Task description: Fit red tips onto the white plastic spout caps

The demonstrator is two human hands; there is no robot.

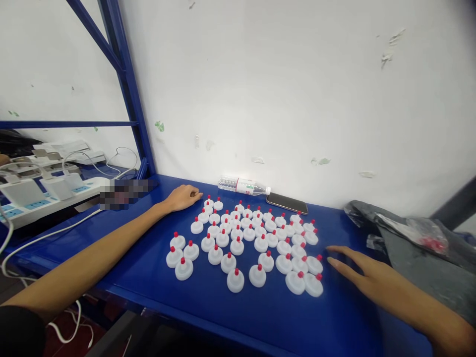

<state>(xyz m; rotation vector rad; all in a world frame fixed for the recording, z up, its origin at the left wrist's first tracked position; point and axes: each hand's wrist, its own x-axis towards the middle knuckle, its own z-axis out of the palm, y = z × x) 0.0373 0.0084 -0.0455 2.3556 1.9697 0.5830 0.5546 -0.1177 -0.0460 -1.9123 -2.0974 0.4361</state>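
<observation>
Many white round caps with red tips (237, 246) stand upright on the blue table (148, 277), most of them crowded together. A small cluster of white caps (183, 269) sits apart at the left. My left hand (184, 197) rests on the table beyond the back left of the group, its fingers curled in, with nothing visible in them. To the right of the caps, my right hand (366, 270) is held with fingers stretched out, close to the rightmost white cap (314, 265). It holds nothing.
A clear plastic bottle (243, 186) lies along the wall, with a phone (287, 203) beside it. Grey plastic bags (416, 253) lie at the right. Power strips (55, 196) with chargers and white cables spread at the left, by a blue metal frame (130, 94).
</observation>
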